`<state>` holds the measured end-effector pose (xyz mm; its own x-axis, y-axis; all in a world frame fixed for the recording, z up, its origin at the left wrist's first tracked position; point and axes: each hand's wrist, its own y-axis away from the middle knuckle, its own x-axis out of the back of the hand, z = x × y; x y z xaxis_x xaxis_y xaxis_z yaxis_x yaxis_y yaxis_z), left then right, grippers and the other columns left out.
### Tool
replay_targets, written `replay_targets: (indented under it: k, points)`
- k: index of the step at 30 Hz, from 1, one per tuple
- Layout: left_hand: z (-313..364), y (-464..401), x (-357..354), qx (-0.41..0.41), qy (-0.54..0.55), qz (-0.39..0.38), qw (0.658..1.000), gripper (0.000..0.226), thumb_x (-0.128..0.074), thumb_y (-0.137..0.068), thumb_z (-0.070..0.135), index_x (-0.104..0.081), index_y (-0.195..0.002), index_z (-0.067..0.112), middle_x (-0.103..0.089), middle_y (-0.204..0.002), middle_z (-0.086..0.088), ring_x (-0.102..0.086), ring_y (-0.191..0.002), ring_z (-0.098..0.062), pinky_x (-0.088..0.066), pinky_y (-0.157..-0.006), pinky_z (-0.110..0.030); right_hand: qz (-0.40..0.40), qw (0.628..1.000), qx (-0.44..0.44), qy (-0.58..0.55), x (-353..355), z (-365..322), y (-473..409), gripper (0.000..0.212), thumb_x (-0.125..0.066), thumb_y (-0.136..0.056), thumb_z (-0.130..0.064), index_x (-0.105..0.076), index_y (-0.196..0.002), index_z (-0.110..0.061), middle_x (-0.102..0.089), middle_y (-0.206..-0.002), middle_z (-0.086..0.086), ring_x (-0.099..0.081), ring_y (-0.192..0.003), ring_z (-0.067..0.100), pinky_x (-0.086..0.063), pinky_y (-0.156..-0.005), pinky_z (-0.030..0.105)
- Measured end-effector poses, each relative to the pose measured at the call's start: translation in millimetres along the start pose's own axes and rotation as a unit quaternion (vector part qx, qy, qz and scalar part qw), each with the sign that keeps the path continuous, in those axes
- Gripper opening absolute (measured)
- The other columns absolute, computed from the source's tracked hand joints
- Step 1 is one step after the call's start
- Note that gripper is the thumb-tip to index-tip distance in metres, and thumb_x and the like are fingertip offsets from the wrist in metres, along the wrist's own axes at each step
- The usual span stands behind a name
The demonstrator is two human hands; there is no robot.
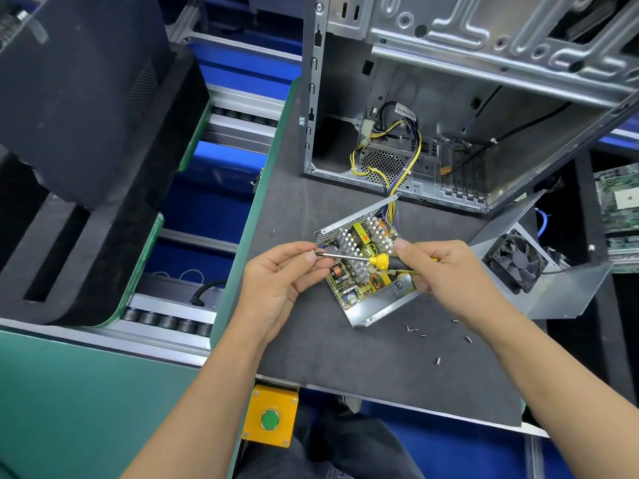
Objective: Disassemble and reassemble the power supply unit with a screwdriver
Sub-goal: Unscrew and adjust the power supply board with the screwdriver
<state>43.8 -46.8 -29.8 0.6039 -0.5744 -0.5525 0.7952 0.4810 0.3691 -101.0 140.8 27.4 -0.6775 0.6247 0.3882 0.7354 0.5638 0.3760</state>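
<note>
One screwdriver, one opened supply, one cover and one case are in view on the table, with about six loose screws lying near the right wrist. The right hand has its grip clenched around the black-and-yellow handle; the shaft runs level from that grip toward the left hand, whose thumb and forefinger pinch the tip end. Whether a screw sits at the tip cannot be told. The supply lies directly beneath both grips: an open metal tray holding a board with finned heatsinks, yellow transformers and copper coils, its perforated wall on the far side. A bundle of yellow, black and purple wires runs from it into the case beyond the grips. The cover, carrying one black fan, rests just outboard of the right grip, touching the supply's corner. Bare table lies toward the person from both grips; the table's edge runs close outside the left wrist.
</note>
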Motion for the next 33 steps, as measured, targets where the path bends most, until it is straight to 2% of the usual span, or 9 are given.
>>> replay_targets:
  k: [7,11,15,18,21,24,26,27,33]
  points:
    - [-1,2,-1,0.011,0.028,0.003,1.000,0.016,-0.068,-0.077,0.006,-0.081,-0.084,0.013,-0.076,-0.089,-0.015,-0.076,-0.083,-0.023,-0.060,-0.071,-0.025,0.004,1.000,-0.016,-0.025,-3,2,1,0.085,-0.058,-0.076,-0.072,-0.065,-0.091,0.011,-0.027,-0.049,-0.007,-0.022,-0.052,0.019,-0.018,-0.054,0.030]
    - [0,3,0,0.008,0.020,-0.004,1.000,0.016,-0.069,-0.076,0.006,-0.081,-0.085,0.012,-0.076,-0.089,-0.015,-0.076,-0.084,-0.024,-0.060,-0.071,-0.026,-0.015,0.998,-0.018,-0.056,-6,-1,4,0.061,-0.062,-0.081,-0.069,-0.079,-0.086,-0.011,-0.024,-0.055,0.003,-0.019,-0.058,0.023,-0.016,-0.057,0.034]
    - [1,3,2,0.005,0.002,-0.011,1.000,0.017,-0.068,-0.076,0.005,-0.081,-0.084,0.014,-0.077,-0.089,-0.014,-0.076,-0.085,-0.024,-0.060,-0.071,-0.025,-0.036,0.995,-0.046,-0.074,-5,-2,5,0.067,-0.062,-0.078,-0.070,-0.077,-0.088,-0.005,-0.019,-0.059,0.005,-0.016,-0.058,0.024,-0.015,-0.054,0.030]
    - [2,3,3,0.003,-0.011,-0.016,1.000,0.018,-0.068,-0.077,0.005,-0.081,-0.085,0.015,-0.077,-0.089,-0.014,-0.076,-0.085,-0.024,-0.060,-0.071,-0.025,-0.063,0.992,-0.079,-0.079,-3,-3,4,0.074,-0.063,-0.079,-0.069,-0.069,-0.091,0.004,-0.028,-0.053,0.004,-0.021,-0.050,0.021,-0.023,-0.046,0.023]
    - [2,3,4,0.002,-0.016,-0.017,1.000,0.019,-0.067,-0.077,0.005,-0.081,-0.085,0.015,-0.077,-0.088,-0.014,-0.076,-0.084,-0.024,-0.060,-0.071,-0.025,-0.095,0.978,-0.130,-0.130,-3,-9,6,0.048,-0.069,-0.075,-0.061,-0.072,-0.086,-0.015,-0.051,-0.057,0.003,-0.039,-0.046,0.014,-0.031,-0.042,0.019]
    - [2,3,5,0.003,-0.007,-0.013,1.000,0.019,-0.068,-0.076,0.005,-0.081,-0.085,0.015,-0.077,-0.088,-0.014,-0.076,-0.083,-0.023,-0.060,-0.071,-0.025,-0.120,0.952,-0.156,-0.236,-1,-13,7,0.021,-0.075,-0.079,-0.030,-0.061,-0.086,-0.017,-0.064,-0.074,0.004,-0.052,-0.055,0.015,-0.040,-0.045,0.022]
    - [1,3,6,0.004,-0.001,-0.012,1.000,0.019,-0.068,-0.076,0.005,-0.081,-0.085,0.015,-0.076,-0.089,-0.015,-0.076,-0.084,-0.024,-0.060,-0.071,-0.025,-0.101,0.939,-0.135,-0.300,0,-14,7,0.017,-0.070,-0.079,-0.005,-0.058,-0.087,-0.014,-0.060,-0.074,0.006,-0.057,-0.059,0.017,-0.046,-0.048,0.024]
    - [1,2,6,0.006,0.004,-0.011,1.000,0.018,-0.068,-0.076,0.005,-0.081,-0.085,0.015,-0.076,-0.089,-0.015,-0.076,-0.085,-0.024,-0.060,-0.071,-0.025,-0.087,0.935,-0.121,-0.323,0,-15,7,0.018,-0.070,-0.075,-0.002,-0.059,-0.086,-0.012,-0.059,-0.071,0.007,-0.058,-0.060,0.018,-0.049,-0.051,0.024]
    - [-5,1,4,0.010,0.019,0.011,1.000,0.016,-0.070,-0.074,0.005,-0.081,-0.082,0.014,-0.076,-0.087,-0.018,-0.076,-0.083,-0.026,-0.060,-0.070,-0.026,0.043,0.908,-0.059,-0.412,-20,-18,6,0.015,-0.078,-0.070,-0.015,-0.072,-0.082,-0.008,-0.068,-0.071,0.006,-0.068,-0.066,0.015,-0.056,-0.064,0.021]
